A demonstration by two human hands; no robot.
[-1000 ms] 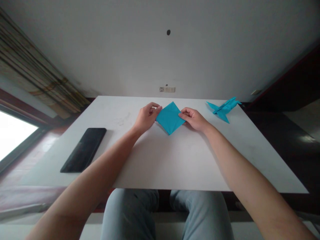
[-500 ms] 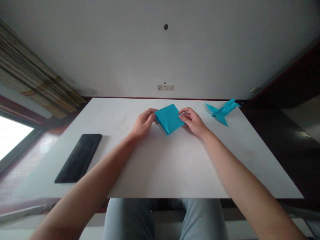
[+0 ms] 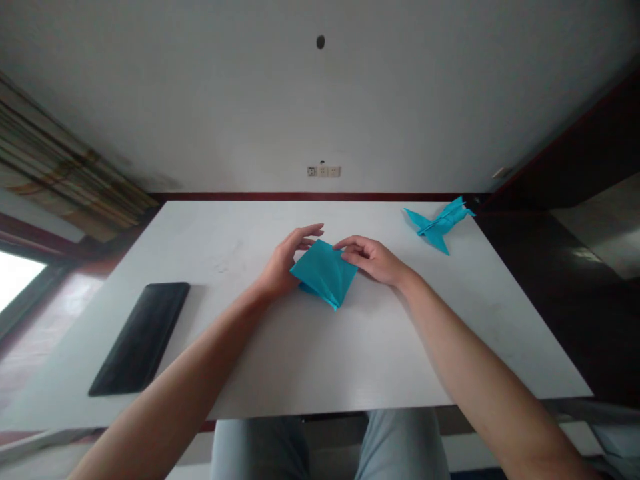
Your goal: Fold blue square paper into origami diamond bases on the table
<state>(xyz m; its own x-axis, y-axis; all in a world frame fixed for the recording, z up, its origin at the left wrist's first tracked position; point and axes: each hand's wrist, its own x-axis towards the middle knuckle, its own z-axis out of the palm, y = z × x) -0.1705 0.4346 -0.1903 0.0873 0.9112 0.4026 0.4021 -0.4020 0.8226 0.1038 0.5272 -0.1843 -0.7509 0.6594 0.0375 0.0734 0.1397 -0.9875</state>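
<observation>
A folded blue paper square (image 3: pixel 325 273) lies tilted on the white table (image 3: pixel 360 360), its layers loose at the lower edge. My left hand (image 3: pixel 285 260) sits at the paper's left corner with its fingers spread and raised. My right hand (image 3: pixel 370 259) reaches in from the right, its fingertips at the paper's upper right edge. Whether its thumb lies under the paper is hidden. To the right of my right hand stands a finished blue origami bird (image 3: pixel 440 225), touched by neither hand.
A long flat black case (image 3: pixel 140 339) lies at the table's left. The table's far edge runs along the wall, with a wall socket strip (image 3: pixel 323 171) above it. My knees in pale jeans (image 3: pixel 260 447) show below the near edge.
The paper has turned and shifted left and toward me. My left fingers have spread and lifted from it. The whole view has tilted, so the table sits lower in the picture.
</observation>
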